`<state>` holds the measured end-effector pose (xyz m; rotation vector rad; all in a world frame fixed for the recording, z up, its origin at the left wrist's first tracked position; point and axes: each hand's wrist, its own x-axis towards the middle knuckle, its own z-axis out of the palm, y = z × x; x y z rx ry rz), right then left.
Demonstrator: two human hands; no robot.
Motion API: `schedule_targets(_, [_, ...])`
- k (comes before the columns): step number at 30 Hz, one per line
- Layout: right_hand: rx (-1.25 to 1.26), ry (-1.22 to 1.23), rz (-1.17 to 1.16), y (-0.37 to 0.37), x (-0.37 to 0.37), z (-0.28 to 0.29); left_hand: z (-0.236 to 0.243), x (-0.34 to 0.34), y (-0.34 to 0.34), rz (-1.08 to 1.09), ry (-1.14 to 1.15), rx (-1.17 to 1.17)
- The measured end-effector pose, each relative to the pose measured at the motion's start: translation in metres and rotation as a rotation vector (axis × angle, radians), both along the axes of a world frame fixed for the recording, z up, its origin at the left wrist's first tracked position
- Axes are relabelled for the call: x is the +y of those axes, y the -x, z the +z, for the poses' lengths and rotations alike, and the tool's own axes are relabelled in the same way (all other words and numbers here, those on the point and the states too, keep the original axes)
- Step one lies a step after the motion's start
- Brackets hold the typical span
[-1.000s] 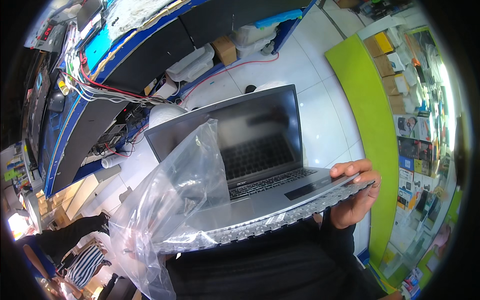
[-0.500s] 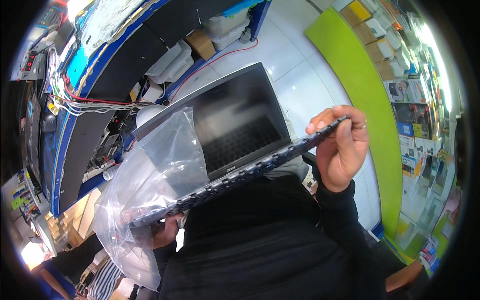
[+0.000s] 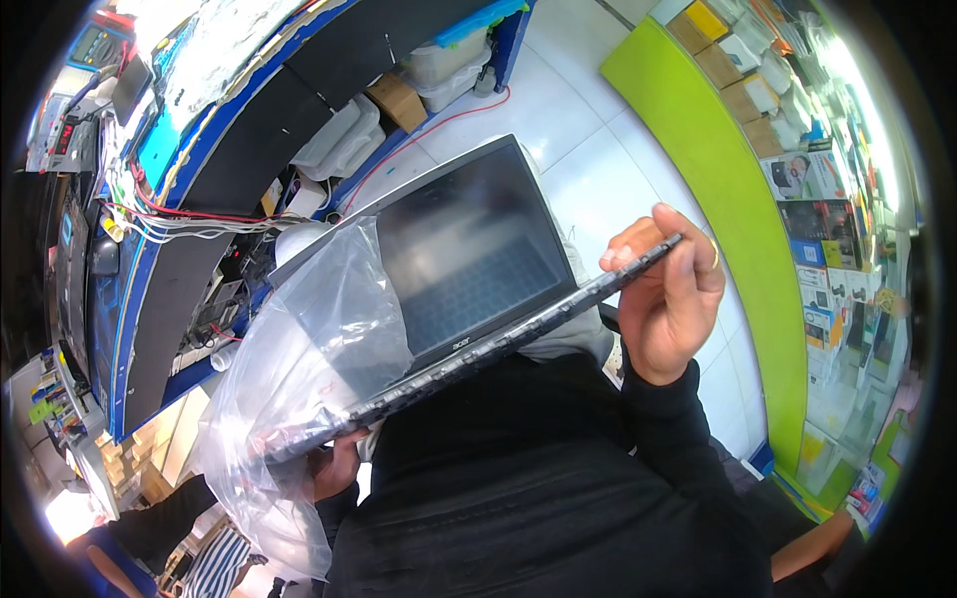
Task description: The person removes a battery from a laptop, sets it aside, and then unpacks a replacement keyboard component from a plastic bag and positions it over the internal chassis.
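Observation:
A thin black laptop keyboard (image 3: 528, 329) is held slanted and nearly edge-on, its left part inside a clear plastic bag (image 3: 319, 339). My right hand (image 3: 668, 299) pinches its upper right end between thumb and fingers. At the lower left end my left hand (image 3: 337, 466) grips the keyboard from below, partly hidden by the bag. Behind it stands the dark screen of an open laptop (image 3: 488, 239), with the keys reflected in the glass. The bag covers the screen's left side. The laptop's base is hidden.
To the left stands a blue-edged workbench (image 3: 150, 249) with cables (image 3: 199, 221) hanging off it. Plastic containers (image 3: 344, 135) and a cardboard box (image 3: 397, 103) sit beneath. A green ledge (image 3: 718, 169) fronts the stocked glass case at right. Another person's forearm (image 3: 812, 548) shows at lower right.
The keyboard's right end and my right hand have shifted slightly left. The keyboard has tilted a little, and its reflection shows paler in the screen. Both hands keep their hold.

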<state>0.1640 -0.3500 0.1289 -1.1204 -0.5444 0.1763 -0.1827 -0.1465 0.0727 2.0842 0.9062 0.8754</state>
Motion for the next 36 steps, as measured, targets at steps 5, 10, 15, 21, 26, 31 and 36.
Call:
schedule_targets(5, [-0.154, 0.024, 0.021, 0.002, -0.006, -0.006, 0.004, 0.004, 0.013, 0.009, -0.013, 0.031])
schedule_targets(10, [-0.232, 0.082, 0.120, 0.005, -0.018, 0.000, 0.010, 0.002, 0.027, 0.038, -0.020, 0.065])
schedule_targets(15, [-0.213, 0.102, 0.148, 0.008, -0.024, 0.001, 0.008, 0.000, 0.034, 0.057, -0.017, 0.079])
schedule_targets(21, [-0.179, 0.166, 0.084, 0.007, -0.017, 0.001, 0.000, 0.003, 0.031, 0.042, -0.046, 0.069])
schedule_targets(26, [-0.066, 0.374, 0.013, 0.001, -0.006, 0.009, -0.009, 0.002, 0.000, 0.083, -0.085, -0.005])
schedule_targets(31, [-0.091, 0.388, 0.091, -0.022, 0.035, 0.013, 0.035, 0.019, -0.063, 0.147, 0.145, 0.136])
schedule_targets(36, [0.132, 0.179, 0.116, -0.049, 0.042, -0.009, 0.031, 0.044, -0.078, -0.040, -0.223, 0.115])
